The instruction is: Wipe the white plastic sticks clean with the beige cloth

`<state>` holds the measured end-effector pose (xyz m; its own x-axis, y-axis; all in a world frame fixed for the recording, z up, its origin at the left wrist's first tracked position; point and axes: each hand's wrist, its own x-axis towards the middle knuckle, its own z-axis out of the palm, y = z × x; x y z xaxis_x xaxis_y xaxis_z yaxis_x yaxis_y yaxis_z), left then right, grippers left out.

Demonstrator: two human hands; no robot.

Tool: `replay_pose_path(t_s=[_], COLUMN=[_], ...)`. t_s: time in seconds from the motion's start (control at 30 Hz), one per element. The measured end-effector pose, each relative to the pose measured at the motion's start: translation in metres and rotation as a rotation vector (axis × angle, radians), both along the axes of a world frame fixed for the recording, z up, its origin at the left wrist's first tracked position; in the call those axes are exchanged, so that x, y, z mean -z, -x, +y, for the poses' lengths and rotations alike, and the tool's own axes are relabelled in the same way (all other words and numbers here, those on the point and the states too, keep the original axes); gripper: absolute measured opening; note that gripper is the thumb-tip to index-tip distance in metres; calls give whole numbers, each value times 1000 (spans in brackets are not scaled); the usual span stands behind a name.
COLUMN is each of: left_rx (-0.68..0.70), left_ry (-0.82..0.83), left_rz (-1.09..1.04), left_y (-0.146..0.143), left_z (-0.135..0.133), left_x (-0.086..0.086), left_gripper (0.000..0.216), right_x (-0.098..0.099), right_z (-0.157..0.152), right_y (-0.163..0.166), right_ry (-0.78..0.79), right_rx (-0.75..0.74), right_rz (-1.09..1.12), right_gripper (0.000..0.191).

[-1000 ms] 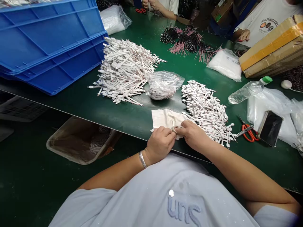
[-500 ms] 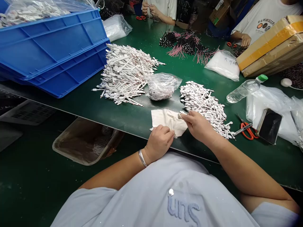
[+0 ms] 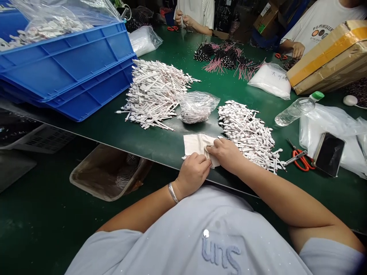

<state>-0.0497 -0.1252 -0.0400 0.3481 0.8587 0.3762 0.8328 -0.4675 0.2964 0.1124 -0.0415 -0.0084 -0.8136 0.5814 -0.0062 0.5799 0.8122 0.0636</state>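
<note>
My left hand rests closed at the table's near edge, pinching the white cloth that lies on the green table. My right hand lies on the cloth's right part with fingers curled, a thin white piece just showing at its fingertips. Right beside it spreads a heap of small white connector pieces. A larger heap of white pieces lies further left, and a clear bag of pieces sits between the heaps.
Stacked blue crates stand at the left. Red-handled scissors, a phone, a water bottle, plastic bags and a cardboard box are on the right. Black and pink wires lie far back, where other people work. A bin sits below.
My right hand went out to the near heap of white pieces and has come back onto the cloth beside my left hand. The view has shifted slightly.
</note>
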Motion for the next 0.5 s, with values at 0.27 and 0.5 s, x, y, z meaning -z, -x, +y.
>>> replay_pose_path(t_s=[0.27, 0.5], left_rx=[-97, -150], left_ry=[225, 454], left_rz=[26, -141], left_y=[-7, 4], left_z=[14, 27], left_x=[-21, -36], left_gripper=[20, 13], right_x=[0, -2], right_z=[-17, -41], right_y=[-15, -22], right_ry=[114, 109], right_rx=[238, 334], right_rz=[47, -30], right_gripper=[10, 15])
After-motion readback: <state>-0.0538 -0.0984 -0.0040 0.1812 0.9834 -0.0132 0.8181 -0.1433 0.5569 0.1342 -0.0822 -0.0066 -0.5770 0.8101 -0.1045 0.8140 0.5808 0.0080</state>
